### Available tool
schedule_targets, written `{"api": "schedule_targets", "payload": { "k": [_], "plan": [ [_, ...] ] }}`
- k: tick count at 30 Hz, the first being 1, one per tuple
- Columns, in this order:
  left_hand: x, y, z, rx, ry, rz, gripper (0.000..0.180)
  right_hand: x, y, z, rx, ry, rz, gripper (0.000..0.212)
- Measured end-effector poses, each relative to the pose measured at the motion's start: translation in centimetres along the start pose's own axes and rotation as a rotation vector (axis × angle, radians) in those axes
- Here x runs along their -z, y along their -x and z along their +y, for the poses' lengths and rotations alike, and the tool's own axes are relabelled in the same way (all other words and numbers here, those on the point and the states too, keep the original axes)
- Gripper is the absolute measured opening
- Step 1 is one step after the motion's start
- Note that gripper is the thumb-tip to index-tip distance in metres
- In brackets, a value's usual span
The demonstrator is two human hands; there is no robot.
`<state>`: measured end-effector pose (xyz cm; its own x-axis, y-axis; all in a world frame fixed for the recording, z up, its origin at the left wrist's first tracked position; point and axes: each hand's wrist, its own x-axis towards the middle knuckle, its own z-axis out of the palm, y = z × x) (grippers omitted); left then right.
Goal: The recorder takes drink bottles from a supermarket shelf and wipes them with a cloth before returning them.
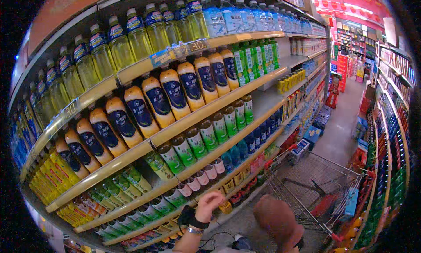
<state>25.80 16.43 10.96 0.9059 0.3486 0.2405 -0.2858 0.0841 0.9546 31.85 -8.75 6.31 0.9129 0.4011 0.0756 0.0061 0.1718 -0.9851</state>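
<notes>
Low in the middle of the head view is my left hand (210,204), its fingers loosely bent and nothing seen in them. A metal watch and a black band circle that wrist. To its right, my right hand (297,233) is mostly hidden behind a reddish-brown rounded thing (274,215), which it appears to grip. That thing is blurred, and its kind is unclear. Nearest my left hand are pink-labelled bottles (201,178) and green-labelled bottles (176,197) on the lower shelves, apart from the hand.
Long drink shelves (206,100) run along the left, with yellow drinks (118,46) on top and orange bottles with dark labels (175,93) below. A wire shopping cart (313,183) stands right of me in the aisle (337,121). Another bottle shelf (390,134) lines the right side.
</notes>
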Motion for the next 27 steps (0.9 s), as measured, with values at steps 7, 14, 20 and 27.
{"api": "schedule_targets", "payload": {
  "k": [7, 14, 20, 27],
  "plan": [
    [1.5, -3.5, 1.3, -0.029, -0.159, 0.127, 0.007, -1.3, -6.1, -1.4, 0.062, 0.018, -0.124, 0.032],
    [2.9, -6.4, 0.3, -0.020, -0.087, 0.265, 0.011, -3.3, -12.0, -2.4, 0.147, 0.056, -0.284, 0.032],
    [1.9, -8.6, 0.7, -0.017, 0.027, 0.272, 0.013, -4.2, -15.1, -2.5, 0.176, 0.091, -0.385, 0.033],
    [1.5, -9.5, 2.9, -0.031, -0.055, 0.388, 0.013, -4.7, -19.6, -3.0, 0.195, 0.118, -0.501, 0.033]
  ]
}}
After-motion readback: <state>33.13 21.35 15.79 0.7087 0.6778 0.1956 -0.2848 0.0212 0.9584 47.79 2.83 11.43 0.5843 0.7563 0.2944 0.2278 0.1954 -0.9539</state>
